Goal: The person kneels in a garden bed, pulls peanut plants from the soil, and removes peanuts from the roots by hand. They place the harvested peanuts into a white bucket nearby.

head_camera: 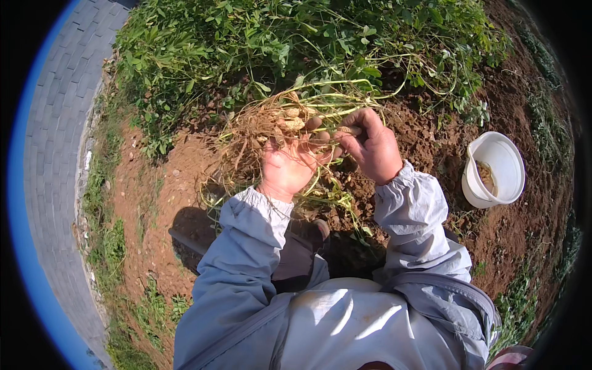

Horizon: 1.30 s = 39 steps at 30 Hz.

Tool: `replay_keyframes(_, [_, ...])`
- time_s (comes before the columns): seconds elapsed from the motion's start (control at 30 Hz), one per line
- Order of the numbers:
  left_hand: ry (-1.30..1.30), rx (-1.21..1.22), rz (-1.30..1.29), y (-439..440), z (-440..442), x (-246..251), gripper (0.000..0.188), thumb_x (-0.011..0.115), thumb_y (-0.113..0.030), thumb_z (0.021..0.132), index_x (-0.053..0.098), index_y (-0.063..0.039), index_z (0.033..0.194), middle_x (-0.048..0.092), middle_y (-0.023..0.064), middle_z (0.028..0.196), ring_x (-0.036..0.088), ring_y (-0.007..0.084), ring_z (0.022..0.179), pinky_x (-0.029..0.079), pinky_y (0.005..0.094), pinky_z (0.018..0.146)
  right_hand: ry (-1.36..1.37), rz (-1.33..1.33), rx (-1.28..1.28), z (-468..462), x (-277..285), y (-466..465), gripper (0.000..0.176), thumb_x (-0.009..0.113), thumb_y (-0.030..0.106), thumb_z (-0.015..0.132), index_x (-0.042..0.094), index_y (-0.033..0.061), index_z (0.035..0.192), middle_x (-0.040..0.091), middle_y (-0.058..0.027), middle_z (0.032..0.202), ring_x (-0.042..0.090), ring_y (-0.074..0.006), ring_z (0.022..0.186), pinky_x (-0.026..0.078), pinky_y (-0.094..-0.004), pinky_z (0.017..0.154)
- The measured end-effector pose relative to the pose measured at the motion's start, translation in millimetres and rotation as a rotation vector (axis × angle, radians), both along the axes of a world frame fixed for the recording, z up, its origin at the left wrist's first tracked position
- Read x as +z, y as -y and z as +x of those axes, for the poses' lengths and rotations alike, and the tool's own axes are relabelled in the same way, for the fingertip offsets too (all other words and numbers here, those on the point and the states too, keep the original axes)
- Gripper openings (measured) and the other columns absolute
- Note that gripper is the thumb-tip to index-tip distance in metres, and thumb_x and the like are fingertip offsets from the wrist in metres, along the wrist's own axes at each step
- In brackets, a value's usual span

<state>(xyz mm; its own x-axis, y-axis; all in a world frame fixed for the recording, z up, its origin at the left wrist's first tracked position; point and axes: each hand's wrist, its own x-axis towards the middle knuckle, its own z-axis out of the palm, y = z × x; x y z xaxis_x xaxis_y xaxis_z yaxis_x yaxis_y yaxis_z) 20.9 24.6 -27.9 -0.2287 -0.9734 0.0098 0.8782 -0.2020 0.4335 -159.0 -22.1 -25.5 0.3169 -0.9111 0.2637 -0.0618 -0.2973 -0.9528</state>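
My left hand (pixel 291 162) is palm up beneath the uprooted peanut plant, its fingers curled into a tangle of thin brown roots (pixel 245 127). Several peanut pods (pixel 292 124) in tan shells show among these roots, just above the palm. Pale green stems (pixel 340 99) run from the tangle to the upper right. To the right of the pods, my right hand (pixel 370 143) pinches a single peanut pod (pixel 350 130) between thumb and forefinger. Its other fingers are bent inward and partly hidden.
A white plastic bucket (pixel 506 162) with some peanuts in the bottom stands on the soil at the right. Dense leafy peanut plants (pixel 277 46) grow ahead. Bare reddish soil (pixel 152 199) lies at the left, bordered by a grey paved path (pixel 55 138).
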Motion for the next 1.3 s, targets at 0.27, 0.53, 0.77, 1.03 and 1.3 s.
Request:
replay_keyframes(0.27, [-0.172,0.067,0.215,11.4,-0.8,0.5,0.023,0.044,-0.037,0.087,0.051,-0.014,0.089,0.043,-0.0005,0.07,0.039,0.0061,0.052,0.033,0.0236,0.051,-0.08,0.011,0.088,-0.8,-13.9,-3.7,0.026,0.073,0.019,0.077,0.055,0.0039,0.089,0.058,-0.0047,0.064,0.053,-0.0105,0.057,0.045,-0.0253,0.054])
replay_keyframes(0.53, [0.037,0.085,0.342,13.3,-9.3,8.1,0.031,0.041,-0.041,0.092,0.045,-0.018,0.072,0.033,-0.0063,0.057,0.023,0.0041,0.04,0.02,0.0203,0.039,0.265,0.169,0.568,7.3,6.5,-55.3,0.023,0.072,0.015,0.078,0.052,0.005,0.085,0.063,-0.0069,0.082,0.063,-0.0183,0.073,0.049,-0.0279,0.066])
replay_keyframes(0.77, [0.026,-0.062,0.266,3.5,-12.9,-4.0,0.022,0.045,-0.042,0.09,0.052,-0.022,0.082,0.034,-0.0056,0.06,0.029,0.0046,0.046,0.024,0.0193,0.041,0.223,0.031,0.654,12.7,3.4,-64.9,0.019,0.066,0.012,0.083,0.048,0.0048,0.087,0.063,-0.0074,0.081,0.064,-0.0188,0.07,0.049,-0.0274,0.061])
replay_keyframes(1.03, [-0.125,-0.06,0.355,14.7,-4.1,-11.5,0.02,0.048,-0.043,0.089,0.056,-0.025,0.089,0.042,-0.0025,0.065,0.033,0.0061,0.046,0.028,0.0211,0.044,0.427,0.353,0.737,-2.3,19.7,-72.2,0.021,0.061,0.02,0.085,0.05,0.0029,0.09,0.061,-0.0065,0.081,0.059,-0.015,0.073,0.045,-0.0293,0.063])
replay_keyframes(1.3, [0.087,-0.017,0.53,4.6,-19.5,6.9,0.033,0.042,-0.041,0.093,0.053,-0.01,0.095,0.05,-0.0041,0.064,0.031,0.0023,0.041,0.027,0.0174,0.038,-0.325,-0.234,0.168,-0.4,20.0,17.0,0.026,0.068,0.026,0.076,0.062,0.0058,0.092,0.059,-0.0094,0.078,0.062,-0.0263,0.071,0.049,-0.0359,0.061])
